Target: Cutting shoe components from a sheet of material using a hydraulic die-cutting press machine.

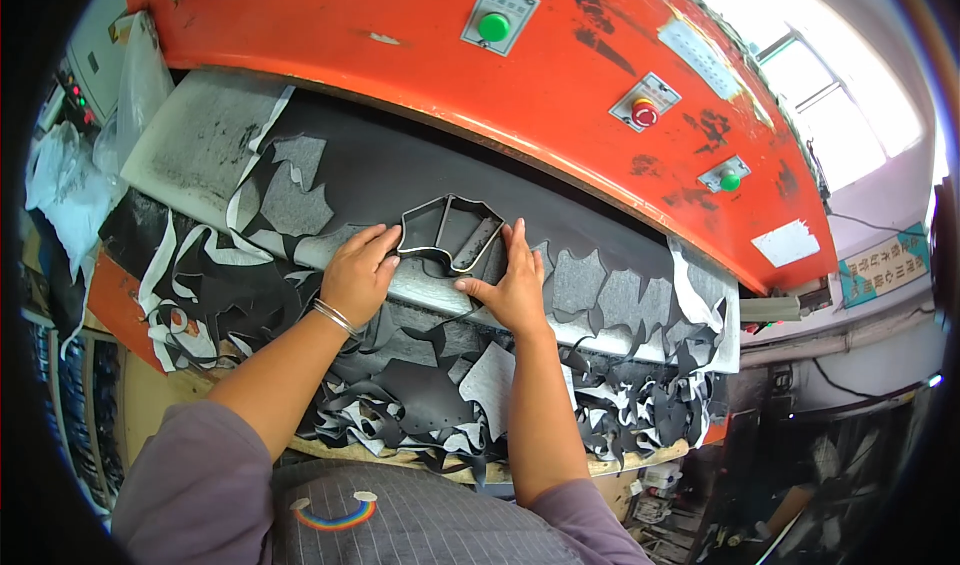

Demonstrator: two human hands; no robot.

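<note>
A metal cutting die (440,202), a curved outline with crossbars inside, lies on a dark sheet of leather-like material (400,160). My left hand (360,273) grips its left edge, the fingers close together along the rim. On the opposite side my right hand (514,283) has its fingers against the right edge and its thumb by the lower rim. Between both hands the die rests flat. Several cut-out gaps along the sheet's near edge show the grey board (578,283) underneath.
An orange machine beam (420,50) spans above the sheet, bearing green buttons (494,28) and a red stop knob (644,114). Black and white scraps (610,420) heap along the near side. A pale slab (195,145) lies far left, near plastic bags (72,190).
</note>
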